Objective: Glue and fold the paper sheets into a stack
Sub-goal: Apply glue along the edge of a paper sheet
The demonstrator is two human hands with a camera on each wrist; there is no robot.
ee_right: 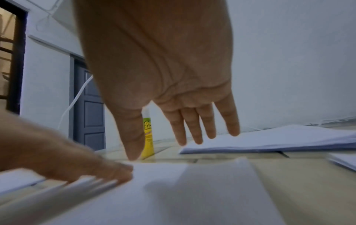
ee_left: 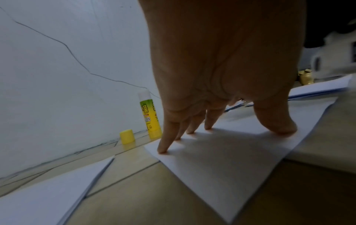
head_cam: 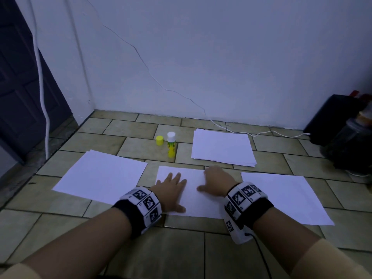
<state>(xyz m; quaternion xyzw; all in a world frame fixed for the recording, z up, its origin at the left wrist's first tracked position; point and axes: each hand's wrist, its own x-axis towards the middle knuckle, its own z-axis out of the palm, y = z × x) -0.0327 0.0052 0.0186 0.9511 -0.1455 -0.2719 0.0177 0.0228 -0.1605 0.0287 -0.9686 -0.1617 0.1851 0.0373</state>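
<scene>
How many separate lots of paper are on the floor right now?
4: a sheet at left, the sheet under both hands, a sheet at right, and a pile near the wall. Sheets within each lot can't be counted.

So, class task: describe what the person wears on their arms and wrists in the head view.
Both hands are bare: left hand, right hand. Each wrist carries a black strap with white blocks printed with black square markers: left band, right band. A thin black cable trails from the right band. Pale beige sleeves cover the arms near the elbows.
</scene>
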